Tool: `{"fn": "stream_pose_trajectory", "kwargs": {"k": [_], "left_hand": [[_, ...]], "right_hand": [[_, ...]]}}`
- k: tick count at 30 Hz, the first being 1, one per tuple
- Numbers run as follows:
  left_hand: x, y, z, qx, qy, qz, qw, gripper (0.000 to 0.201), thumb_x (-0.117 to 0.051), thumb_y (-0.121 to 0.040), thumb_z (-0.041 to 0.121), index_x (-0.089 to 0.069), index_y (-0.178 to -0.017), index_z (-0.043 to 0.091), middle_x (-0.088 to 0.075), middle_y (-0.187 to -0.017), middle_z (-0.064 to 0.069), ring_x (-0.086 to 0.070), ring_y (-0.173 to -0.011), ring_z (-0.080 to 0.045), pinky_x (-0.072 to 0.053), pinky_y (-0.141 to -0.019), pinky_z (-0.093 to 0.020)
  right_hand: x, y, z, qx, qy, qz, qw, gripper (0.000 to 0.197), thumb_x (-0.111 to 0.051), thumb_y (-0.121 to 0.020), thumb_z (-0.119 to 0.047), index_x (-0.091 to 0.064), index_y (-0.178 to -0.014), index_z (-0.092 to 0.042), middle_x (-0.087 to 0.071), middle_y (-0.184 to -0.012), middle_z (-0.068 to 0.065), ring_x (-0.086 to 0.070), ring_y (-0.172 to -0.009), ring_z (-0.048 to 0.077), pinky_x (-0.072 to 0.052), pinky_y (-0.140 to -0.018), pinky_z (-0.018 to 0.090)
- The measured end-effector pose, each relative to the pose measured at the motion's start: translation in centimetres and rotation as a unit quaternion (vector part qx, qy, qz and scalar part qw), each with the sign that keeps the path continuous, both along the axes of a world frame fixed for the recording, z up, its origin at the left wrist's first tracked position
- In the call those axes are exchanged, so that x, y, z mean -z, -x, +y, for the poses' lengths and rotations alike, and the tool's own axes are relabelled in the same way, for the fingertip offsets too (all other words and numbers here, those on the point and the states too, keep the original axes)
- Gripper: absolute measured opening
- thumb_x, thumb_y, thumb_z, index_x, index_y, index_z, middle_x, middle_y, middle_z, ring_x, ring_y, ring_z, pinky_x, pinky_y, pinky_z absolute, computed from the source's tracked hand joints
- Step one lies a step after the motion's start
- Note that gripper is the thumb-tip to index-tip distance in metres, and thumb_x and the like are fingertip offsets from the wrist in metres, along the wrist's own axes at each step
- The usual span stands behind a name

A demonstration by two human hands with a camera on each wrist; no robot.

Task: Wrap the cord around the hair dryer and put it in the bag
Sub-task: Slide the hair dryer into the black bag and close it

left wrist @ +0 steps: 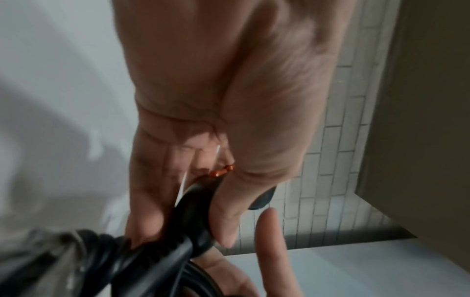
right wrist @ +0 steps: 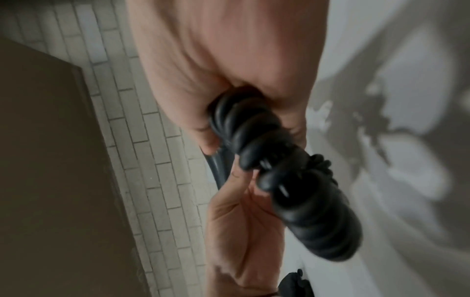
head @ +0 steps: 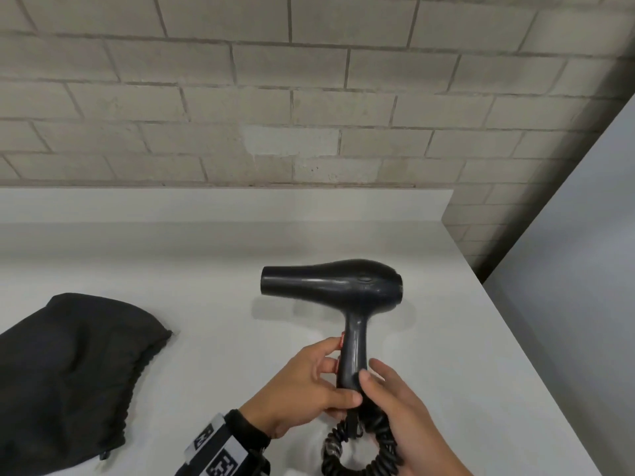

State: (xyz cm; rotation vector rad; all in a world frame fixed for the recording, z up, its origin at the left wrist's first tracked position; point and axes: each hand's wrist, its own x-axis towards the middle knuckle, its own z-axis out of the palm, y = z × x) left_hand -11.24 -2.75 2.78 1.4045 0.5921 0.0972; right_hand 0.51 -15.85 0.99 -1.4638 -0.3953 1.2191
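A black hair dryer [head: 333, 283] stands upright above the white table [head: 206, 252], nozzle pointing left. My left hand [head: 309, 379] grips its handle from the left; in the left wrist view the fingers [left wrist: 152, 191] curl round the handle's lower end [left wrist: 195, 213]. My right hand [head: 395, 410] holds the black coiled cord [head: 360, 451] just below the handle, thumb against the handle. In the right wrist view, the coils [right wrist: 292, 180] run out of that hand's palm [right wrist: 229, 60]. The black cloth bag [head: 68, 372] lies flat on the table at the left, apart from both hands.
A pale brick wall [head: 309, 97] rises behind the table. A grey panel [head: 567, 269] stands past the table's right edge. Bare white tabletop lies between the bag and the hair dryer.
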Motion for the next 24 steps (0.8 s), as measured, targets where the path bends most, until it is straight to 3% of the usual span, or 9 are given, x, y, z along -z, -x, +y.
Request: {"fn": "stream_pose_trajectory", "kwargs": {"k": [2,4,7,10,12,15,18,21,24], "left_hand": [[-0.3,-0.1,0.1,0.023,-0.034,-0.02,0.999,0.064,-0.079,-0.079,0.003,-0.057,-0.13,0.034,-0.072,-0.107,-0.007,-0.07,-0.073,-0.02,-0.059,-0.075,-0.036],[-0.5,-0.1,0.1,0.045,-0.056,-0.026,0.997,0.065,-0.079,-0.08,0.004,-0.054,-0.134,0.032,-0.071,-0.111,-0.007,-0.069,-0.068,-0.017,-0.059,-0.074,-0.035],[-0.5,-0.1,-0.1,0.057,-0.077,-0.022,0.995,0.066,-0.079,-0.081,0.006,-0.05,-0.136,0.031,-0.069,-0.113,-0.009,-0.07,-0.067,-0.014,-0.059,-0.073,-0.035],[-0.5,-0.2,-0.6,0.032,-0.101,0.018,0.994,0.073,-0.082,-0.079,0.013,-0.039,-0.135,0.03,-0.066,-0.114,-0.008,-0.074,-0.077,-0.021,-0.061,-0.08,-0.04],[-0.6,-0.2,-0.8,0.013,-0.121,0.043,0.992,0.077,-0.085,-0.077,0.019,-0.034,-0.134,0.027,-0.066,-0.114,-0.006,-0.074,-0.076,-0.02,-0.062,-0.077,-0.039],[-1.3,0.4,-0.9,-0.007,-0.158,0.052,0.986,0.066,-0.087,-0.073,0.029,-0.045,-0.124,0.029,-0.069,-0.113,0.0,-0.075,-0.073,-0.015,-0.062,-0.077,-0.037],[-2.0,1.9,-1.0,-0.032,-0.203,0.053,0.977,0.05,-0.084,-0.075,0.038,-0.056,-0.115,0.031,-0.069,-0.114,0.006,-0.075,-0.077,-0.009,-0.061,-0.08,-0.032],[-2.3,4.6,0.2,-0.069,-0.289,0.082,0.951,0.04,-0.077,-0.079,0.049,-0.059,-0.112,0.035,-0.065,-0.113,0.014,-0.071,-0.081,0.001,-0.057,-0.08,-0.021],[-1.5,8.3,2.4,-0.129,-0.349,0.118,0.921,0.032,-0.076,-0.081,0.048,-0.061,-0.106,0.034,-0.068,-0.1,0.017,-0.067,-0.083,0.002,-0.053,-0.076,-0.017]], "right_hand": [[-0.9,-0.1,0.3,-0.036,-0.003,-0.009,0.999,0.048,-0.071,-0.08,-0.035,-0.064,-0.124,-0.017,-0.075,-0.108,0.007,-0.073,-0.095,0.017,-0.056,-0.075,0.02],[-1.8,-0.5,0.5,-0.079,-0.013,0.003,0.997,0.029,-0.06,-0.091,-0.023,-0.067,-0.12,-0.021,-0.076,-0.107,0.002,-0.073,-0.095,0.01,-0.055,-0.071,0.015],[-1.7,-0.9,0.6,-0.096,-0.018,-0.006,0.995,0.028,-0.058,-0.093,-0.031,-0.067,-0.119,-0.033,-0.074,-0.112,-0.004,-0.07,-0.103,0.01,-0.054,-0.087,0.026],[-1.5,-0.8,0.7,-0.062,-0.023,-0.034,0.997,0.026,-0.059,-0.089,-0.037,-0.069,-0.112,-0.04,-0.076,-0.108,0.0,-0.071,-0.103,0.017,-0.053,-0.093,0.038],[-1.4,-0.6,0.7,-0.044,-0.038,-0.01,0.998,0.028,-0.058,-0.09,-0.034,-0.069,-0.115,-0.033,-0.075,-0.107,0.009,-0.071,-0.101,0.027,-0.054,-0.091,0.045],[-1.0,-0.4,0.8,-0.031,-0.052,0.007,0.998,0.03,-0.055,-0.092,-0.029,-0.068,-0.119,-0.023,-0.075,-0.106,0.014,-0.072,-0.098,0.03,-0.056,-0.081,0.038],[-0.7,-0.2,1.1,-0.015,-0.059,-0.025,0.998,0.03,-0.058,-0.087,-0.034,-0.071,-0.111,-0.021,-0.076,-0.097,0.016,-0.073,-0.09,0.03,-0.054,-0.079,0.036],[0.0,-0.5,1.2,0.016,-0.053,-0.044,0.998,0.021,-0.062,-0.088,-0.024,-0.072,-0.102,-0.013,-0.072,-0.086,0.026,-0.07,-0.075,0.04,-0.058,-0.075,0.043],[1.2,-1.4,0.7,0.038,-0.03,-0.075,0.996,0.013,-0.065,-0.088,-0.015,-0.073,-0.098,-0.012,-0.069,-0.078,0.023,-0.067,-0.067,0.039,-0.057,-0.079,0.052]]}}
